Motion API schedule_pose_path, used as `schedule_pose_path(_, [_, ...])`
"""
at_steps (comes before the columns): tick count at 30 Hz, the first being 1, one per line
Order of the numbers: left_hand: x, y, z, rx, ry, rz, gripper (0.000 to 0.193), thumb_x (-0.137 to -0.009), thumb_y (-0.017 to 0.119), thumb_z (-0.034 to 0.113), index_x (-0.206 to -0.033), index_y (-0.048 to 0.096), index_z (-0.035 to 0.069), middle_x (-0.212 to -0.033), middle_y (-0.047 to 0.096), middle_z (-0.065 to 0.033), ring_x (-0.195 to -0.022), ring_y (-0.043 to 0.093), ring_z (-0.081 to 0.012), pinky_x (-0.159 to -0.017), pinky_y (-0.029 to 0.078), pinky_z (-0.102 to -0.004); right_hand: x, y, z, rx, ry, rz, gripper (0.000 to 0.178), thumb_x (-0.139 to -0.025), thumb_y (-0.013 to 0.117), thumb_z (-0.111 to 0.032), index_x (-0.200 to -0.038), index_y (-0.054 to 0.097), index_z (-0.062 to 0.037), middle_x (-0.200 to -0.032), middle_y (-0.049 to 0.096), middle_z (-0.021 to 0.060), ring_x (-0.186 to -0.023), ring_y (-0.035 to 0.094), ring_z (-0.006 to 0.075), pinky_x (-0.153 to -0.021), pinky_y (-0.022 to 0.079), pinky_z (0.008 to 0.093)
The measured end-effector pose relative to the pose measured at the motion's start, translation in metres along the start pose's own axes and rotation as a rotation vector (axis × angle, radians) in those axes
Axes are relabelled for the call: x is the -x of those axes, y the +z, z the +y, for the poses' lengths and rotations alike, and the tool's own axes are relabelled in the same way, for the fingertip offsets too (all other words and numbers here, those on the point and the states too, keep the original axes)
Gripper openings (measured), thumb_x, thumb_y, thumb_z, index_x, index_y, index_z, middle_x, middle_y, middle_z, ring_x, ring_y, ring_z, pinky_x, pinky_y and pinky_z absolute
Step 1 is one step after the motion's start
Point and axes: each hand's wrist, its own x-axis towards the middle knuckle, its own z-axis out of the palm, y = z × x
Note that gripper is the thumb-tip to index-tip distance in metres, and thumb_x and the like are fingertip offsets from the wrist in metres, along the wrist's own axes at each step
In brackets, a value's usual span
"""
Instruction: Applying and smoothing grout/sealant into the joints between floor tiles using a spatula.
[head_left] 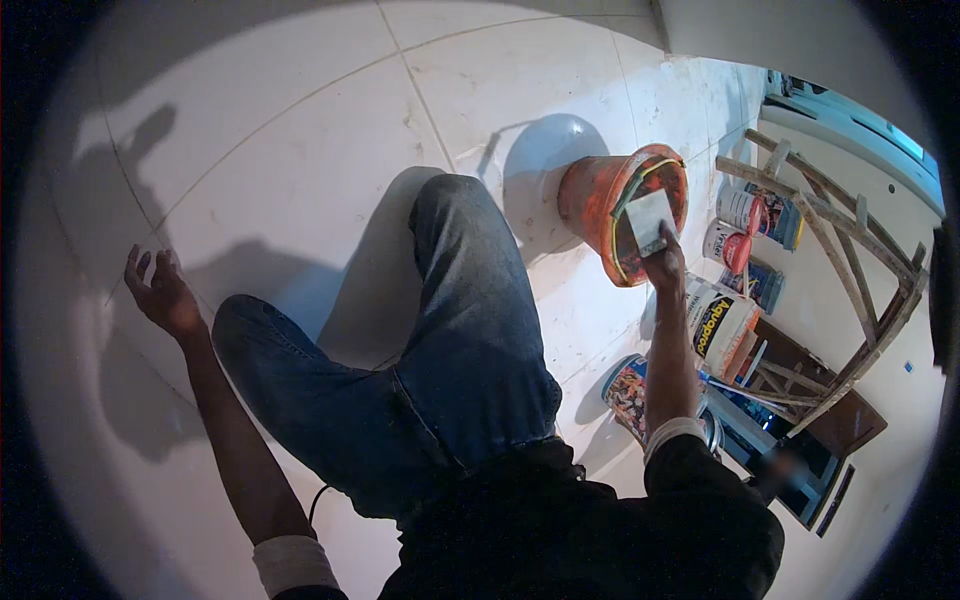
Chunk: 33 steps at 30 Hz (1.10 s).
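My right hand [665, 262] grips a pale, flat rectangular piece [649, 221] by its lower edge; I cannot make out whether it is a pad or a blade. It is over the mouth of a stained orange bucket [588, 197], which has a yellow-green strip along its rim. What lies inside the bucket is mostly hidden. My left hand [160, 292] is off to the left above the pale tiles, its fingers apart and loosely bent, holding nothing. Between my arms are my bent knees in blue jeans [470, 300].
Large pale tiles [300, 110] spread ahead. Paint buckets [722, 325] and smaller red-and-white tubs [727, 243] stand on the right. Beyond them is a wooden trestle frame [850, 240]. A multicoloured bucket [627, 392] sits close to my right forearm. A wall edge [700, 28] juts in at the top.
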Motion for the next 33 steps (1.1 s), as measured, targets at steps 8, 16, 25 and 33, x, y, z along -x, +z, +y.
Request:
schedule_pose_path(8, [-0.044,-0.020,-0.006,-0.337,0.163,0.056,0.046,-0.092,0.067,0.008,-0.135,0.053,0.008,-0.125,0.057,-0.0118,-0.097,0.066,-0.0216,-0.079,0.055,-0.0325,0.044,-0.053,-0.017,-0.127,-0.170,0.067,0.043,-0.093,0.061,-0.011,-0.135,0.053,-0.0061,-0.140,0.052,0.0207,-0.124,0.052,0.0337,-0.107,0.043,0.0544])
schedule_pose_path(16, [-0.128,-0.002,-0.013,-0.407,0.322,0.239,0.041,-0.082,0.066,0.005,-0.122,0.056,0.007,-0.114,0.054,-0.0152,-0.098,0.061,-0.0302,-0.083,0.053,-0.0407,0.025,0.048,-0.066,0.007,-0.435,-0.296,0.059,-0.091,0.066,-0.005,-0.145,0.044,-0.0043,-0.149,0.043,0.0148,-0.134,0.044,0.0312,-0.115,0.035,0.0458])
schedule_pose_path(25, [-0.251,0.064,-0.019,-0.848,0.440,0.431,0.040,-0.085,0.062,0.023,-0.122,0.056,0.009,-0.127,0.054,-0.0176,-0.122,0.050,-0.0366,-0.100,0.038,-0.0588,0.032,0.503,0.031,0.347,0.009,-0.725,0.048,-0.100,0.054,-0.030,-0.143,0.049,-0.0079,-0.140,0.053,-0.0001,-0.129,0.046,0.0179,-0.110,0.034,0.0484])
schedule_pose_path(33, [-0.285,0.075,-0.018,-0.944,0.248,0.461,0.049,-0.093,0.054,0.037,-0.134,0.052,0.010,-0.146,0.041,-0.0179,-0.144,0.029,-0.0362,-0.112,0.022,-0.0634,0.065,0.866,0.144,1.272,-0.962,-1.078,0.029,-0.101,0.055,-0.019,-0.124,0.064,-0.0059,-0.113,0.068,0.0167,-0.101,0.063,0.0337,-0.094,0.048,0.0433])
